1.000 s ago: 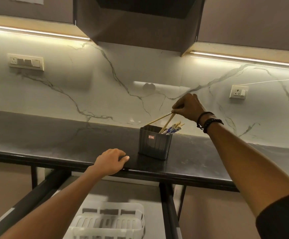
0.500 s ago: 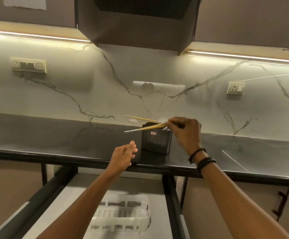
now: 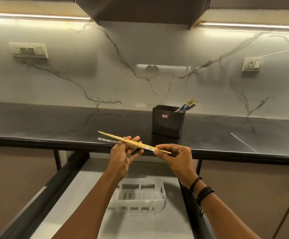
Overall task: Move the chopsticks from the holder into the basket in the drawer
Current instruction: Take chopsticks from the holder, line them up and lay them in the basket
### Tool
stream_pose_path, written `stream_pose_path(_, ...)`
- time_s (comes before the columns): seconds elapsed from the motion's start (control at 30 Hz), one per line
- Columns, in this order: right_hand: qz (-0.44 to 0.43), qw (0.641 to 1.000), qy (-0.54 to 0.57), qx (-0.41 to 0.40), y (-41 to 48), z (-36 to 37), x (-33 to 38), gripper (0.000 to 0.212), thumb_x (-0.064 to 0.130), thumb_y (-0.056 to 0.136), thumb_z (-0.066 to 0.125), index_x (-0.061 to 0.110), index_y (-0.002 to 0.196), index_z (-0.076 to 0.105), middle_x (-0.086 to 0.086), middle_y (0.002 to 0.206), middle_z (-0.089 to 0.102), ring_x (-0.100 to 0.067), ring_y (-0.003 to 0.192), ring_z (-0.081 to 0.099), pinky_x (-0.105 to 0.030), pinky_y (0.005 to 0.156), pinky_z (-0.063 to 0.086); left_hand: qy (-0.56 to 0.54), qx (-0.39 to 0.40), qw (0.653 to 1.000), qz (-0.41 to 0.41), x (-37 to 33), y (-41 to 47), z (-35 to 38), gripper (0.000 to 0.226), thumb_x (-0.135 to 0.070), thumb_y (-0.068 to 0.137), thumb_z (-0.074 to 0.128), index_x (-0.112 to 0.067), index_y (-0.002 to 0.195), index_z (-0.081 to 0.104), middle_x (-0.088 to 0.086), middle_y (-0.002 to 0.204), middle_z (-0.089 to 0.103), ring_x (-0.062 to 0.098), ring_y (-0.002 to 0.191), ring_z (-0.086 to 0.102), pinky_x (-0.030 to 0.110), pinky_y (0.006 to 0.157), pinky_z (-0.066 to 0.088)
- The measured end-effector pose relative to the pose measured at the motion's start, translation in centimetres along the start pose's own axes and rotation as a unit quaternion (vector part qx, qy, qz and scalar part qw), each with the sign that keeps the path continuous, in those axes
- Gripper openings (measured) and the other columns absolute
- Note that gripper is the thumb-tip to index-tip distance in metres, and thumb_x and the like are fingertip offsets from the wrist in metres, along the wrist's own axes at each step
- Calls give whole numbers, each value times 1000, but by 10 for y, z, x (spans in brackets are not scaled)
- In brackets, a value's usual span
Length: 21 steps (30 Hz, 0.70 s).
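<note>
Pinching two slender chopsticks [image 3: 134, 142], one plain wood, one blue-patterned, my left hand [image 3: 121, 158] and right hand [image 3: 175, 158] close over the white slotted basket [image 3: 155, 198].

bare forearms; black bracelets [image 3: 202, 190] on right wrist

Holder [image 3: 168, 122] on dark countertop [image 3: 54, 123]

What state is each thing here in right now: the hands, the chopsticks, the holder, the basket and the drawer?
Left hand: closed on the held chopsticks.
Right hand: pinching their other end.
Held chopsticks: lifted, nearly level, above the drawer.
Holder: upright, some chopsticks inside.
Basket: empty.
Drawer: pulled open.
</note>
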State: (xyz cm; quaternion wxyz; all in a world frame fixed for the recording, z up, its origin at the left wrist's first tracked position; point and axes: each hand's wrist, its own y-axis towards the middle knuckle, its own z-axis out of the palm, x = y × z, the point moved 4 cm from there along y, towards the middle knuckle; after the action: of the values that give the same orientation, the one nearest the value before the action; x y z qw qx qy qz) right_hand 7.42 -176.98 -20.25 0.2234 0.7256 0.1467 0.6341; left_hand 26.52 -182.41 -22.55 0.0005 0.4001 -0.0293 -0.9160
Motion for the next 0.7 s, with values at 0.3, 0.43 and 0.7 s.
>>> stream_pose_path(0.3, 56, 989, 118, -65, -5, -32, -5, 19, 3, 76, 76, 8, 94, 72, -12, 91, 76, -22, 88, 72, -29, 82, 58, -75, -111, 987, 90, -32, 16, -14, 16, -20, 102, 41, -10, 112, 50, 11, 87, 70, 26, 85, 72, 46, 84, 57)
stream_pose_path(0.43, 84, 984, 136, -84, -4, -40, -9, 30, -1, 76, 75, 9, 103, 66, -11, 92, 76, -21, 86, 73, -30, 83, 59, 185, -151, 924, 298, -66, 20, -17, 15, -28, 104, 33, -19, 100, 45, -1, 74, 53, 3, 59, 59, 22, 61, 56)
stream_pose_path(0.7, 88, 983, 158, -24, -4, -18, -13, 44, -3, 74, 77, 6, 114, 63, -15, 98, 75, -28, 92, 73, -33, 80, 60, 629, 163, 708, 275, 11, 4, 14, 18, -28, 101, 39, -30, 84, 45, -6, 72, 53, 3, 57, 46, 17, 53, 42)
